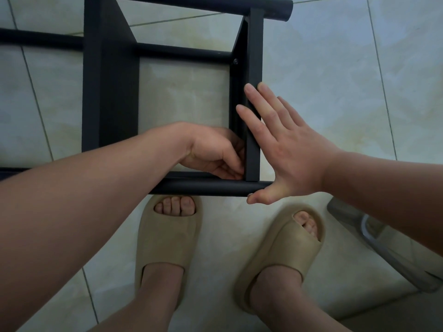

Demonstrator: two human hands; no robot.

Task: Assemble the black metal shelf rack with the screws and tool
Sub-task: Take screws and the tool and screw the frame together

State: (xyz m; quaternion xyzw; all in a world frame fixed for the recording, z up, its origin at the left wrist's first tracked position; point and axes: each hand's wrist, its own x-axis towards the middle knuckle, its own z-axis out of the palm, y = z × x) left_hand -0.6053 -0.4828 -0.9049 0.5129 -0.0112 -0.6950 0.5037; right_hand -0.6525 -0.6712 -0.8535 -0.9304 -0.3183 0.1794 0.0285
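Observation:
The black metal shelf rack (110, 92) stands on the tiled floor in front of me, seen from above. My right hand (285, 149) lies flat with straight fingers against the outside of the right side bar (254, 56), thumb at the end of the near round tube (206, 188). My left hand (215, 154) reaches inside the frame to the near right corner, fingers curled and pinching something small against the bar; what it pinches is hidden. One screw head (235, 61) shows higher up on the same bar. No tool is visible.
My two feet in beige slippers (167, 238) stand just behind the near tube. A grey plastic bag or sheet (374, 238) lies on the floor at the right. Pale floor tiles (335, 68) surround the rack.

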